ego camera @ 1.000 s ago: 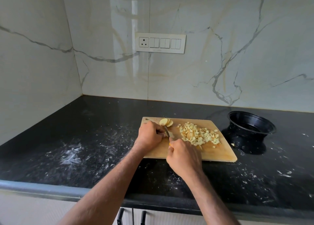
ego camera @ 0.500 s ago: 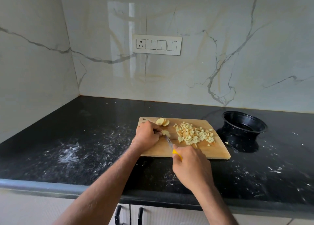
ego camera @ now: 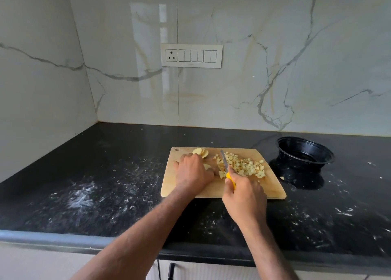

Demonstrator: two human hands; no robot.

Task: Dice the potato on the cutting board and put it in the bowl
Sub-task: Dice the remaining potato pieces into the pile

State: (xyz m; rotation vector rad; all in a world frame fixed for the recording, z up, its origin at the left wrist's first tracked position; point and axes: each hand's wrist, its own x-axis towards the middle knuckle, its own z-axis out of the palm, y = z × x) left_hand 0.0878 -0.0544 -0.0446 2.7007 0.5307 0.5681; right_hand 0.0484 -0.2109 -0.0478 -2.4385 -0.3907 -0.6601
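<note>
We judge the dicing well over halfway: a loose heap of small pale-yellow potato cubes (ego camera: pixel 241 165) covers the far right part of the wooden cutting board (ego camera: pixel 184 186), while a few round slices (ego camera: pixel 201 152) wait uncut near its far left corner. Nothing has reached the black bowl (ego camera: pixel 304 152), which sits on the black countertop (ego camera: pixel 105 174) just beyond the board's right edge, its inside dark and glossy, apparently bare. So the last slices remain to be cut, then everything must be moved over.

Our left hand (ego camera: pixel 193 171) lies knuckles up on the board's left half, fingers curled down over a slice whose pale rim shows at its right side; how firmly it pinches we cannot tell. Our right hand (ego camera: pixel 243 197) is wrapped round the yellow handle of a small knife (ego camera: pixel 224 163), whose narrow grey blade points away, along the left side of the heap.

The board is smooth, light wood with rounded corners and a hanging hole. The speckled stone is smeared with white streaks.
</note>
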